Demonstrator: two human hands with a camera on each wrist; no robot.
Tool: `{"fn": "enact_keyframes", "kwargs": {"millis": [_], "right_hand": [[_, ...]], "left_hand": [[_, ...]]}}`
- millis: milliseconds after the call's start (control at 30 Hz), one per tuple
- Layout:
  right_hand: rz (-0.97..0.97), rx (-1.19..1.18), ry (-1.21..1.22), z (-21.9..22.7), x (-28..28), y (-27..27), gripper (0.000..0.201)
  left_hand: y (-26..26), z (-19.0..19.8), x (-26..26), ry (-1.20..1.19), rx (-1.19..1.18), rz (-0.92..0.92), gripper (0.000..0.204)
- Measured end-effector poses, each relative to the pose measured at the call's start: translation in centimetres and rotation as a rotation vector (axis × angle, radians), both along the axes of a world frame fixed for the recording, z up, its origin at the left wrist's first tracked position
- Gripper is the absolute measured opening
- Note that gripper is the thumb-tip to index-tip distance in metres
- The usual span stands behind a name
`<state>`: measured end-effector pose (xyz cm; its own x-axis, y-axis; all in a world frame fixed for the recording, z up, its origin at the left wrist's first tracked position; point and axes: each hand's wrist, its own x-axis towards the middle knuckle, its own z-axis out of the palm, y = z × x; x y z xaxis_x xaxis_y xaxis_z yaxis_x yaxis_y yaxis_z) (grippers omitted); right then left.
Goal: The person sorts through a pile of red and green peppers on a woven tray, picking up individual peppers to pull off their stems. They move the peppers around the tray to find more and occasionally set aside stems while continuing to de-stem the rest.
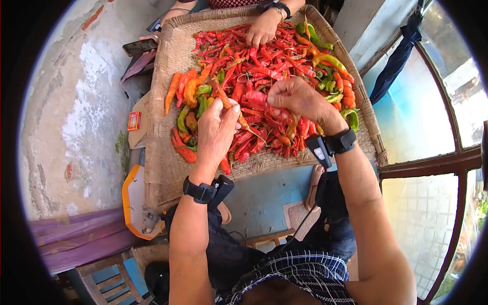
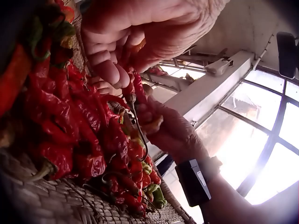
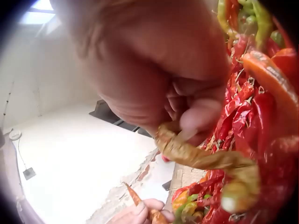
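In the head view, the left hand [image 1: 216,133], toward eight o'clock on the woven tray [image 1: 170,137], pinches an orange pepper [image 1: 239,113] between thumb and fingers. The right hand [image 1: 302,101], toward three o'clock, has its fingers bent over the red peppers [image 1: 256,73]. At twelve o'clock another person's hand [image 1: 264,29] touches the heap; a phone [image 1: 138,48] shows at ten o'clock, and a small red box [image 1: 134,121] lies beside the tray at nine. In the left wrist view, the left hand's curled fingers fill twelve o'clock, a stem hanging below them, with the right hand toward four. In the right wrist view, the right hand's fingertips grip a wrinkled yellow-brown pepper [image 3: 201,157], slanting toward four o'clock; the left hand holds the orange pepper at six.
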<state>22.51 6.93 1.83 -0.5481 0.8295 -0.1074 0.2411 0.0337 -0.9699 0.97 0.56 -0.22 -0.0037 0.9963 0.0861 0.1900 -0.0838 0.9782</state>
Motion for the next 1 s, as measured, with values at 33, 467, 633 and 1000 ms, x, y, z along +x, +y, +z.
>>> {"fn": "enact_keyframes", "kwargs": {"millis": [33, 467, 633, 1000], "right_hand": [[-0.068, 0.062, -0.13, 0.1, 0.1, 0.4, 0.02], [0.088, 0.655, -0.998, -2.1, -0.3, -3.2, 0.025], [-0.019, 0.565, -0.58, -0.9, 0.2, -2.8, 0.023], [-0.294, 0.305, -0.138, -0.3, 0.0, 1.9, 0.029]], "left_hand": [[0.0, 0.0, 0.1, 0.016, -0.025, -0.013, 0.022], [-0.6, 0.2, 0.5, 0.059, -0.005, -0.057, 0.024], [-0.3, 0.0, 0.0, 0.106, -0.007, -0.042, 0.024], [-0.4, 0.5, -0.1, -0.028, -0.032, 0.011, 0.017]]}}
